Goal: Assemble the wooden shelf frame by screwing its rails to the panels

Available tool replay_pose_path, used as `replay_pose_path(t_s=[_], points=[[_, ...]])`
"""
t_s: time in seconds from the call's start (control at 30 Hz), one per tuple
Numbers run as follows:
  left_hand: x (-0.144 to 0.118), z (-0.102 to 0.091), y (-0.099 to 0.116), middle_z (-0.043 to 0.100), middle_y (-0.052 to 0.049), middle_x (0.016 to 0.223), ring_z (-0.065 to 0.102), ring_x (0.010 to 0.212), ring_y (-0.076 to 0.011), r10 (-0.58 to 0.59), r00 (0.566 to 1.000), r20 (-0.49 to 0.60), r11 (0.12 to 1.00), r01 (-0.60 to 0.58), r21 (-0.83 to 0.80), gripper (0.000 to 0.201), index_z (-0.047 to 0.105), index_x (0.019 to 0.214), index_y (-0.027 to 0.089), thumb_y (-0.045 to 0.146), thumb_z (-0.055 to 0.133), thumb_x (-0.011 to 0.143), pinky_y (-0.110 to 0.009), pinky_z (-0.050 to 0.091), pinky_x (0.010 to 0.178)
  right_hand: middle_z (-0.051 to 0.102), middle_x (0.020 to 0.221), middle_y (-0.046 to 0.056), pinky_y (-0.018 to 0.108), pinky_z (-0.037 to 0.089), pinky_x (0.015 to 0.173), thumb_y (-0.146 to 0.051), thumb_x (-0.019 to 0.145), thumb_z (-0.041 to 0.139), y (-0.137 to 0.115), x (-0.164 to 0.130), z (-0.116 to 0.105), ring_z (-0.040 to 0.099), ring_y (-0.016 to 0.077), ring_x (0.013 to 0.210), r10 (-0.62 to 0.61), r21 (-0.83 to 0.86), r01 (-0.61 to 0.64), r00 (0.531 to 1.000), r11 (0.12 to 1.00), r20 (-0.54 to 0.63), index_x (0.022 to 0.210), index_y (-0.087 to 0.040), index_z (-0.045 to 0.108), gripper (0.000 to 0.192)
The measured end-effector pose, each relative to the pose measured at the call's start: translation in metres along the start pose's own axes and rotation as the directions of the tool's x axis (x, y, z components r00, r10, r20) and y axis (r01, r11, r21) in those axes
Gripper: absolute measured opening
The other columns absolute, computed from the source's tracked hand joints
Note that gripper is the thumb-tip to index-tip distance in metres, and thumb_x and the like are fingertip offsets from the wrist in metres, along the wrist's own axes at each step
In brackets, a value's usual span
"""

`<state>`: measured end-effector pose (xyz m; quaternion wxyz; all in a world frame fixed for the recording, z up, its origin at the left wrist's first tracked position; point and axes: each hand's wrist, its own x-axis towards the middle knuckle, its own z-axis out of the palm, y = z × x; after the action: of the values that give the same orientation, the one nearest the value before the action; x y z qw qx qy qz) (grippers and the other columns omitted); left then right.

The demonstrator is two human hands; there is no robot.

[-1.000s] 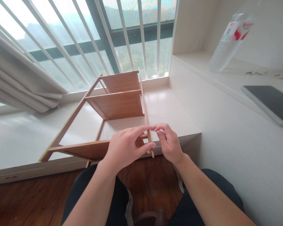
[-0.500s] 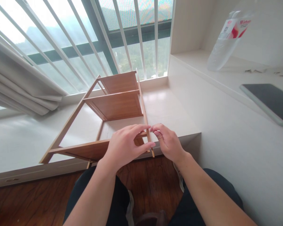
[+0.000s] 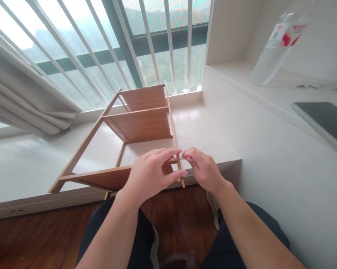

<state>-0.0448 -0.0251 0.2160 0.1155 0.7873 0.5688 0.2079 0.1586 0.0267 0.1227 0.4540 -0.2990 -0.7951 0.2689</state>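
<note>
One wooden rack (image 3: 140, 127) — three panels (image 3: 143, 98) — sits on the window ledge (image 3: 25, 164). The left hand (image 3: 150, 173) parts thumb and forefinger at its right rail (image 3: 173, 127), the right hand (image 3: 204, 168) curls nearly closed just beside; I can't tell whether either grips anything. One bottle (image 3: 272, 59) and one phone (image 3: 325, 121) share the shelf (image 3: 235, 73).

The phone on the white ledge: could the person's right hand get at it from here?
Probably yes. Nothing visible stands between the right hand and the phone; the bottle is farther back on the ledge. The hand may just have to rise over the edge.
</note>
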Motion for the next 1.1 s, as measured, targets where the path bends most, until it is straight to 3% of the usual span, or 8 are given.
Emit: replay_pose_path(t_s=[0.53,0.73,0.8,0.93,1.1], points=[[0.0,0.002,0.0,0.081,-0.003,0.114,0.075,0.103,-0.0242,0.02,0.999,-0.033,1.0,-0.019,0.016,0.047,0.074,0.13,0.03,0.054,0.077,0.09,-0.035,0.057,0.089,0.071,0.098,0.006,0.034,0.054,0.081,-0.036,0.113,0.041,-0.003,-0.004,0.007,0.069,0.0214,0.088,-0.007,0.03,0.008,0.999,1.0,-0.033,0.102,-0.027,0.06,0.023],[-0.005,-0.011,-0.001,0.08,-0.004,0.11,0.074,0.102,-0.025,0.003,0.999,-0.043,0.999,-0.005,-0.044,0.06,0.073,0.133,0.029,0.056,0.087,0.081,-0.039,0.056,0.097,0.069,0.09,0.004,0.032,0.051,0.076,-0.04,0.112,0.044,-0.003,-0.003,0.013,0.066,0.0198,0.081,0.036,0.073,-0.031,0.998,0.997,-0.059,0.102,-0.026,0.062,0.024],[-0.007,-0.016,-0.002,0.08,-0.004,0.109,0.073,0.102,-0.0255,-0.022,0.999,-0.042,1.0,0.022,-0.006,0.053,0.075,0.128,0.029,0.054,0.086,0.082,-0.04,0.055,0.098,0.07,0.089,0.004,0.032,0.05,0.074,-0.041,0.112,0.046,-0.004,-0.002,0.015,0.066,0.0193,0.079,0.056,0.106,-0.049,0.996,0.993,-0.072,0.101,-0.026,0.062,0.025],[-0.006,-0.017,-0.006,0.08,-0.002,0.099,0.071,0.095,-0.023,-0.044,0.999,-0.016,0.997,0.045,0.057,0.017,0.08,0.103,0.027,0.04,0.075,0.094,-0.035,0.052,0.086,0.071,0.087,0.003,0.031,0.051,0.074,-0.041,0.111,0.048,-0.004,-0.002,0.019,0.066,0.0188,0.077,0.098,0.165,-0.079,0.989,0.983,-0.107,0.103,-0.025,0.064,0.024],[-0.003,-0.009,-0.008,0.077,-0.001,0.089,0.068,0.086,-0.0205,-0.04,0.999,-0.022,0.997,0.041,0.062,0.014,0.077,0.088,0.024,0.032,0.069,0.097,-0.033,0.048,0.077,0.071,0.086,0.002,0.03,0.052,0.073,-0.041,0.11,0.052,-0.003,-0.001,0.023,0.067,0.0179,0.077,0.135,0.246,-0.096,0.98,0.964,-0.145,0.103,-0.025,0.065,0.022]])
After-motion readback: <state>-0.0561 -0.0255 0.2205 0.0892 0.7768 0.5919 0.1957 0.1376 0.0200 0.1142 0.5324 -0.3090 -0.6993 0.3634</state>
